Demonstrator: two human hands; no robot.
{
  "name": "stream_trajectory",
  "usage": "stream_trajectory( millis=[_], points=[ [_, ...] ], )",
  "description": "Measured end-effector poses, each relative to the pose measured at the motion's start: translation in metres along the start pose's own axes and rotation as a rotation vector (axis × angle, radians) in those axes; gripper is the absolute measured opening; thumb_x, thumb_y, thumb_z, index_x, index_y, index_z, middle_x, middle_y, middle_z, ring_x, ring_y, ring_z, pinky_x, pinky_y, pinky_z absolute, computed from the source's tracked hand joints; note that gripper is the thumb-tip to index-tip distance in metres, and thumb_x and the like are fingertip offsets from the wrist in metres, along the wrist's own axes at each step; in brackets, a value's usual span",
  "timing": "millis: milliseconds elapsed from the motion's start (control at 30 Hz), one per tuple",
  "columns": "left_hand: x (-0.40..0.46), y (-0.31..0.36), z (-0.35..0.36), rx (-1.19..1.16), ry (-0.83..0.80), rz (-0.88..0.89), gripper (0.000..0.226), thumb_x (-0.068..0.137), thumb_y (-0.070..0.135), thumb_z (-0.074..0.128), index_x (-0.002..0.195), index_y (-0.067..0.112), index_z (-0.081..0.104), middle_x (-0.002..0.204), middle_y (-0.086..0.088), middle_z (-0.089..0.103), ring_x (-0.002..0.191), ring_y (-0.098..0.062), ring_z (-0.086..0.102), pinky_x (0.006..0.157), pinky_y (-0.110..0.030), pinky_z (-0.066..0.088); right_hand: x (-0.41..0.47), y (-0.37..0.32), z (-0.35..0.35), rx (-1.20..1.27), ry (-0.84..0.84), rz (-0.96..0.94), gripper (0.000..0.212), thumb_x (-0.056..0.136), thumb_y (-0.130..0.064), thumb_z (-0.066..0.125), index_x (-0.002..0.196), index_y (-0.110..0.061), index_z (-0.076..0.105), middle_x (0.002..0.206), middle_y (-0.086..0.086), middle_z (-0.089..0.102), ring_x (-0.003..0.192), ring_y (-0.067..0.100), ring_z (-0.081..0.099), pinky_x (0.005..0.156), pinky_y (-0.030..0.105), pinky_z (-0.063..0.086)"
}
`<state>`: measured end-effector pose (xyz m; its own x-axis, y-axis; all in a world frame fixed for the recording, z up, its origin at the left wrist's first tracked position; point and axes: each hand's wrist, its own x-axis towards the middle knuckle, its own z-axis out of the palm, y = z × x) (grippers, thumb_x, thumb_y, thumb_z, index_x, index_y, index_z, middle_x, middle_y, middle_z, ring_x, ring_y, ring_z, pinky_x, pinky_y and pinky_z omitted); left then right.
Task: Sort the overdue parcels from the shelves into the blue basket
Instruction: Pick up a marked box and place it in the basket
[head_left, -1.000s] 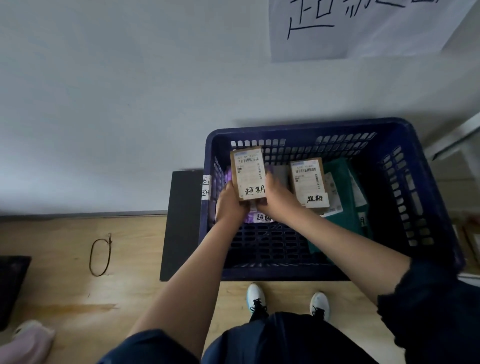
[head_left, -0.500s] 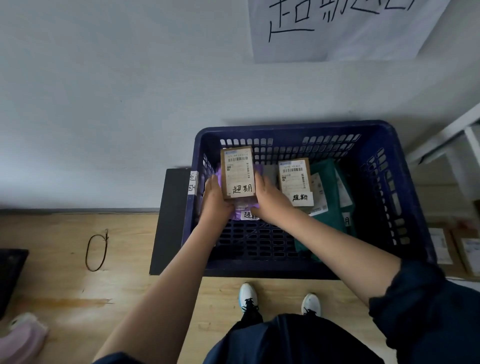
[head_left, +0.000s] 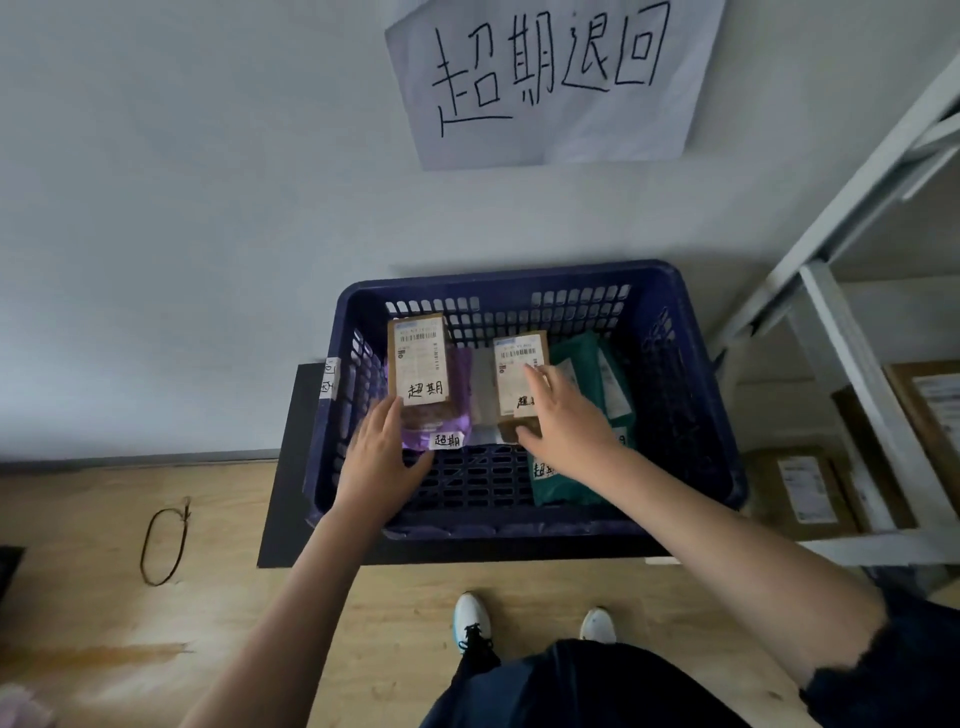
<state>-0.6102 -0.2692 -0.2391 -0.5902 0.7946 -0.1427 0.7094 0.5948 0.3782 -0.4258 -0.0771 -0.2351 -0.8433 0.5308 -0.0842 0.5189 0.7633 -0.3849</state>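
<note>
So far the blue basket (head_left: 691, 415) holds two brown boxes (head_left: 420, 364), a purple mailer (head_left: 452, 410) and a green mailer (head_left: 576, 364), my left hand (head_left: 382, 457) and right hand (head_left: 563, 426) hover open and empty, while parcels (head_left: 800, 488) remain on the right shelves (head_left: 852, 364).

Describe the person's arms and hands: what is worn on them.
Both forearms are bare. The left hand and right hand wear no gloves, rings or watch that can be seen. A dark navy sleeve is pushed up on the right arm.
</note>
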Motion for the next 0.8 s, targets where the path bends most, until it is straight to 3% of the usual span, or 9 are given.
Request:
stream_trajectory(
  millis=[133, 267, 333, 633, 800],
  points=[
    [-0.005, 0.029, 0.000, 0.089, 0.005, 0.026, 0.082, 0.092, 0.054, 0.057, 0.158, 0.014, 0.027, 0.164, -0.005, 0.028, 0.150, -0.026, 0.029, 0.121, -0.050, 0.031, -0.026, 0.022, -0.018, -0.055, 0.035, -0.007, 0.077, 0.097, -0.039, 0.062, 0.157, -0.013, 0.023, 0.157, 0.013, 0.030, 0.120, 0.024, 0.056, 0.094, 0.033, 0.053],
    [-0.011, 0.064, 0.004, 0.160, 0.051, 0.125, 0.075, 0.096, 0.054, 0.055, 0.155, 0.014, 0.032, 0.163, -0.007, 0.031, 0.151, -0.027, 0.027, 0.123, -0.049, 0.027, -0.051, 0.039, -0.028, -0.097, 0.053, -0.014, 0.070, 0.097, -0.038, 0.062, 0.154, -0.011, 0.032, 0.151, 0.010, 0.036, 0.119, 0.025, 0.054, 0.080, 0.026, 0.043],
    [-0.017, 0.080, 0.008, 0.198, 0.057, 0.184, 0.073, 0.096, 0.054, 0.054, 0.155, 0.014, 0.035, 0.162, -0.007, 0.032, 0.151, -0.027, 0.028, 0.121, -0.048, 0.025, -0.068, 0.044, -0.032, -0.120, 0.056, 0.010, 0.069, 0.097, -0.038, 0.061, 0.154, -0.011, 0.032, 0.151, 0.010, 0.036, 0.128, 0.027, 0.049, 0.085, 0.031, 0.049],
    [-0.052, 0.125, 0.011, 0.322, -0.005, 0.441, 0.074, 0.097, 0.056, 0.049, 0.157, 0.018, 0.027, 0.166, -0.006, 0.024, 0.153, -0.028, 0.021, 0.125, -0.046, 0.018, -0.164, 0.040, -0.048, -0.202, 0.130, 0.237, 0.061, 0.100, -0.041, 0.054, 0.152, -0.013, 0.038, 0.155, 0.009, 0.036, 0.137, 0.029, 0.043, 0.100, 0.043, 0.048],
    [-0.085, 0.137, 0.011, 0.329, -0.009, 0.562, 0.068, 0.097, 0.052, 0.053, 0.151, 0.015, 0.038, 0.158, -0.007, 0.037, 0.147, -0.030, 0.032, 0.122, -0.046, 0.023, -0.223, 0.023, -0.049, -0.192, 0.184, 0.358, 0.058, 0.100, -0.041, 0.054, 0.150, -0.016, 0.041, 0.152, 0.006, 0.038, 0.134, 0.026, 0.046, 0.097, 0.040, 0.048]
  ],
)
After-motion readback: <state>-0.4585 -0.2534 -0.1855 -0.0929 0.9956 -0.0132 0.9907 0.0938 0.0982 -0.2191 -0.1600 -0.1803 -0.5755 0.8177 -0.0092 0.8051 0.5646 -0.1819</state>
